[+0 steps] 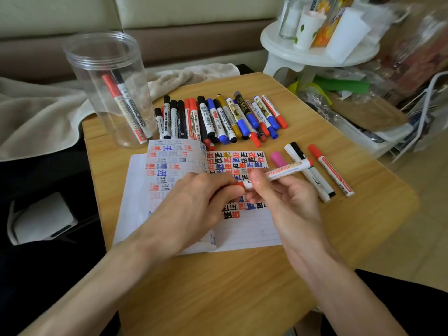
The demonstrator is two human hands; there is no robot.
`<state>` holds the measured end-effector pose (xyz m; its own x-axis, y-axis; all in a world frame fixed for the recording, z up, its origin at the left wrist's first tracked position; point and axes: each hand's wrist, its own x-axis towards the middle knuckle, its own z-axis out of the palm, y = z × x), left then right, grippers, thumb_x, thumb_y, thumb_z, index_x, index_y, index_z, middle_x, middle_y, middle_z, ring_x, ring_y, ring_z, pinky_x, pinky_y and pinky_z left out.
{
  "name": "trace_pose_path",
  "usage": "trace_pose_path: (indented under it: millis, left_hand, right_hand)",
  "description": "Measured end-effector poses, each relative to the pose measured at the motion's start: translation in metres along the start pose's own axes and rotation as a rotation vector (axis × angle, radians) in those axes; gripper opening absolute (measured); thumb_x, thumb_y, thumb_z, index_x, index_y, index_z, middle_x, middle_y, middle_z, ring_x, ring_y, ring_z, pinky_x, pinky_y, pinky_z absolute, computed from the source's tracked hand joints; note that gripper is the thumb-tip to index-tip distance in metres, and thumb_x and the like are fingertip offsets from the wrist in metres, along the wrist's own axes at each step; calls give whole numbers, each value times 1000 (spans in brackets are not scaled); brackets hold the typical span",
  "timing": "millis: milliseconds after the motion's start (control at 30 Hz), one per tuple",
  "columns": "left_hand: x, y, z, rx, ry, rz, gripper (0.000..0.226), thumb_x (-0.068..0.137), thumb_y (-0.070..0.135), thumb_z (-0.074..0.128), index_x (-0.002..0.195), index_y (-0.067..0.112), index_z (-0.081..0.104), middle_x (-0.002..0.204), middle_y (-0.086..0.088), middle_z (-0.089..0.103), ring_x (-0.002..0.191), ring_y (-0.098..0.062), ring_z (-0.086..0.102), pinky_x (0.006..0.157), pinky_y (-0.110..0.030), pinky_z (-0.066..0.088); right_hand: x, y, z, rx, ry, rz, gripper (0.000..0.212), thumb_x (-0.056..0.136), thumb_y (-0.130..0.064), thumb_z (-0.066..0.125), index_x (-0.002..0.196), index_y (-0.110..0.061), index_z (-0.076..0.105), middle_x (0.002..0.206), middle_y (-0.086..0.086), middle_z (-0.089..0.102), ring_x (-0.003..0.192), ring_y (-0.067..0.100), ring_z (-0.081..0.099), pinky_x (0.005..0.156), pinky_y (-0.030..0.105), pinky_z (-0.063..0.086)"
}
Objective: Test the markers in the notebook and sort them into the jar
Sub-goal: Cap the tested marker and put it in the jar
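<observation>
Red marker (281,171) pinched w/ right hand (286,204) fingers, left hand (194,202) gripping end.

The red-and-white whiteboard marker (283,171) has its left end buried in the left hand (194,202) — cap or bare tip, cannot tell. That hand and the right hand (288,202) cover the middle of the open lined paper notebook (247,231). Far right, printed bottles (324,32) are blurred — cut by the top edge.

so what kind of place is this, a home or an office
Most likely a home living room: a cushioned sofa and a blanket behind the wooden table, and a white plastic stool holding cups.
</observation>
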<state>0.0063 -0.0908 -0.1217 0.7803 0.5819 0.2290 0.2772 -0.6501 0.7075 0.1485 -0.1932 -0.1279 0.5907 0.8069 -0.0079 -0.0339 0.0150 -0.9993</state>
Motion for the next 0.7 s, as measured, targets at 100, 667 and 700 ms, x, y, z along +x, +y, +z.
trace_pose_path:
  millis: [100,667,700]
  left_hand:
    - [-2,-8,-12,-21,-40,-74,30,101,41,50,83,25,68,63,7,61,61,-13,58,53,-19,40]
    - [-25,-31,-11,339,101,127,25,99,43,57,111,25,70,105,14,66,99,-12,57,77,-34,53]
    - [-24,-32,-10,327,83,164,26,101,41,59,112,22,71,109,12,66,106,-14,57,85,-35,53]
  right_hand:
    - [10,-3,-15,60,81,59,16,93,-28,74,99,-14,77,92,5,79,82,13,74,81,25,60]
    - [0,35,-18,-101,-4,-154,19,93,-18,74,96,0,69,72,-3,70,59,13,61,59,24,51]
    - [1,36,-19,-116,-9,-158,17,94,-16,75,98,-1,69,73,-3,71,59,12,62,59,24,52]
